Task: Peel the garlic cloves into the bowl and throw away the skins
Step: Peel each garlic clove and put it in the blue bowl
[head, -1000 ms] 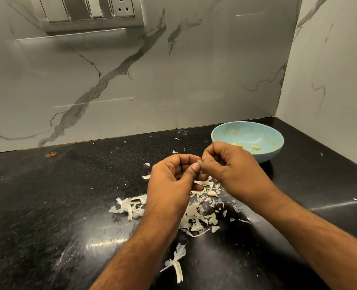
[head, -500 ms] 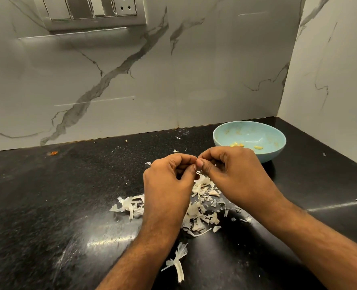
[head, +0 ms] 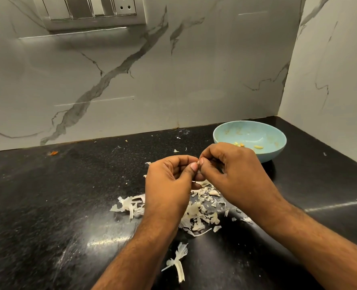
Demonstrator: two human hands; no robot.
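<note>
My left hand (head: 169, 185) and my right hand (head: 234, 174) meet fingertip to fingertip above the black counter. Between them they pinch a small garlic clove (head: 198, 162), of which only a pale sliver shows. A light blue bowl (head: 278, 151) stands behind my right hand, with a few peeled yellow cloves (head: 258, 147) lying inside. A heap of white garlic skins (head: 200, 216) lies on the counter under and in front of my hands. More skins (head: 127, 206) lie to the left, and one long stem piece (head: 178, 260) rests nearer to me.
The black granite counter (head: 48, 206) runs into a corner of marble walls at the back and right. A switch plate (head: 89, 11) sits high on the back wall. A small orange scrap (head: 53, 153) lies at the back left.
Both hands have stayed together on the clove, shifting slightly as the fingertips work at it. The bowl and skins have not moved.
</note>
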